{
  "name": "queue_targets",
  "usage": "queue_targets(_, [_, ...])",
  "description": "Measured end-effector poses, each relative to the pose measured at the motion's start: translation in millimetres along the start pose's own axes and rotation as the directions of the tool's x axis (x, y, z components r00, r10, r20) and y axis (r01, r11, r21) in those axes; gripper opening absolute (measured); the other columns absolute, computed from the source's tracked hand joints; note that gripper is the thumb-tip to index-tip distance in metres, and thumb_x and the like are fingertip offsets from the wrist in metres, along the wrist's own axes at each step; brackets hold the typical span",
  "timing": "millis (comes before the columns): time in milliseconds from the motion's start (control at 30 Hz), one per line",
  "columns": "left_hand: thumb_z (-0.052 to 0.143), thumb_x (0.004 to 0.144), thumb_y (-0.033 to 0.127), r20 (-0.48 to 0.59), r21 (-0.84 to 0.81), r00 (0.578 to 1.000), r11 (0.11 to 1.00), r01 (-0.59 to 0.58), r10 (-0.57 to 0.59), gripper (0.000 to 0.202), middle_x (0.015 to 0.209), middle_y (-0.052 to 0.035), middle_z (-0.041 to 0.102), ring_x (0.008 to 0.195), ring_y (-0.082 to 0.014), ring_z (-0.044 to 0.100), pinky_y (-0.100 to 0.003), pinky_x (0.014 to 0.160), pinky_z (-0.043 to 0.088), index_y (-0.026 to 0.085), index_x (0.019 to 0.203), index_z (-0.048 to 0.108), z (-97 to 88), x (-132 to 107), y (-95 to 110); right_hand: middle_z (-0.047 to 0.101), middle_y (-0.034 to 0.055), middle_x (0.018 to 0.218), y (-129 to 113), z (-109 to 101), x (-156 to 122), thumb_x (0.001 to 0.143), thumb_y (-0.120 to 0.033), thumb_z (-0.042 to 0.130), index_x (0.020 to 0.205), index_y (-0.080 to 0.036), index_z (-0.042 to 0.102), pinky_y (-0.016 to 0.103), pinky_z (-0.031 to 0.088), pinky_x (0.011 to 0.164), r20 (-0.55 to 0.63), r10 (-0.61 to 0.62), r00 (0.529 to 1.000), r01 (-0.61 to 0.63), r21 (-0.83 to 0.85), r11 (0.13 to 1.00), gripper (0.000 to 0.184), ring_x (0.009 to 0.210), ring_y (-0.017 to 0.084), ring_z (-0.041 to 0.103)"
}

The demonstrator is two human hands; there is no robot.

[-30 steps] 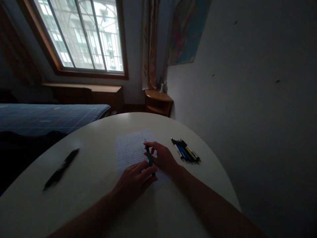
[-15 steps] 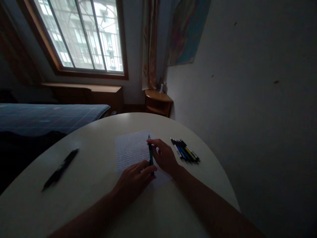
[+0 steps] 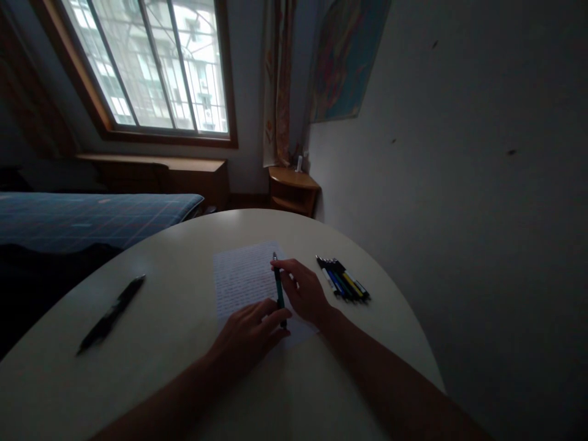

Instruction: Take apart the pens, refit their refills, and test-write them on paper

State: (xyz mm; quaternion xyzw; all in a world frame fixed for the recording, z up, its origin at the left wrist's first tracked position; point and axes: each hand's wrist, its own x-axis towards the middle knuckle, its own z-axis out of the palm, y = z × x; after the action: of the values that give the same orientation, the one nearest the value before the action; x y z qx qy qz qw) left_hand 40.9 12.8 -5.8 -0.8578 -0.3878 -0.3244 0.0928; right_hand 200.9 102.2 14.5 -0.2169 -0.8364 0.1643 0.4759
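Observation:
A lined sheet of paper (image 3: 241, 278) lies on a round white table (image 3: 184, 324). Both my hands hold one green pen (image 3: 277, 286) over the sheet's right side. My right hand (image 3: 305, 293) is closed round the pen's upper half. My left hand (image 3: 248, 337) pinches its lower end, fingers resting on the paper's near edge. The pen points away from me, its tip raised above the sheet.
A row of several pens (image 3: 343, 279) lies on the table right of the paper. A single black pen (image 3: 111, 313) lies far left. Beyond the table are a bed (image 3: 92, 214), a window (image 3: 151, 67) and a small wooden corner shelf (image 3: 293, 187). A wall stands on the right.
The green pen has turned from leaning left to nearly straight away from me. My right hand shifted slightly right along it. My left hand barely moved.

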Motion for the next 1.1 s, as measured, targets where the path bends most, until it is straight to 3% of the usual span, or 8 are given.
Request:
queue_targets(633, [0.040,0.100,0.031,-0.009,0.054,1.000,0.998,-0.013,0.013,0.020,0.089,-0.0040,0.064,0.063,-0.0153,0.061,-0.029,0.056,0.052,0.021,0.108,0.055,0.3,0.9,-0.5,0.067,0.0056,0.106,-0.1,0.1,-0.1,0.098,-0.019,0.041,0.122,-0.023,0.056,0.025,0.052,0.069,0.002,0.013,1.000,-0.013,-0.009,1.000,0.029,0.091,0.014,0.063])
queue_targets(1100, [0.047,0.097,0.030,0.002,0.051,1.000,0.999,-0.004,0.004,0.017,0.088,-0.0030,0.064,0.065,-0.0131,0.061,-0.026,0.059,0.052,0.021,0.106,0.058,-1.9,0.9,0.8,0.067,0.0054,0.105,-1.0,0.2,-1.1,0.098,-0.020,0.040,0.121,-0.024,0.057,0.027,0.053,0.071,0.013,0.016,1.000,-0.016,-0.020,1.000,0.029,0.089,0.015,0.063])
